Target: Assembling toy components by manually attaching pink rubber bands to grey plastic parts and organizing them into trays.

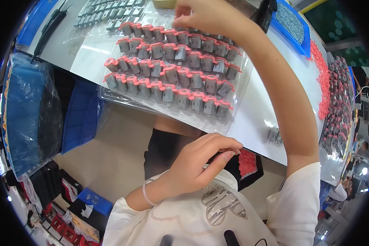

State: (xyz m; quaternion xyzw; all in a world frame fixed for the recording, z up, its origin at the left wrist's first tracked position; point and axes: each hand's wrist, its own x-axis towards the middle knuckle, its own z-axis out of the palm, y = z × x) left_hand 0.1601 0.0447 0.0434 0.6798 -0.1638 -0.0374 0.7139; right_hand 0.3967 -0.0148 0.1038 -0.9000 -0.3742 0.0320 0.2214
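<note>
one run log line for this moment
right hand: at back of red-topped grey parts, grip unclear | left hand: near white table, nothing visibly held | parts: rows on clear tray

On the white desk point(260, 119), a clear plastic tray point(147, 103) holds rows of red-capped grey cylinders point(170, 74); small grey-green blocks point(110, 15) lie behind, to the left. Right, a blue rectangular plastic bin point(294, 46) sits beside loose red pieces point(322, 80).
</note>
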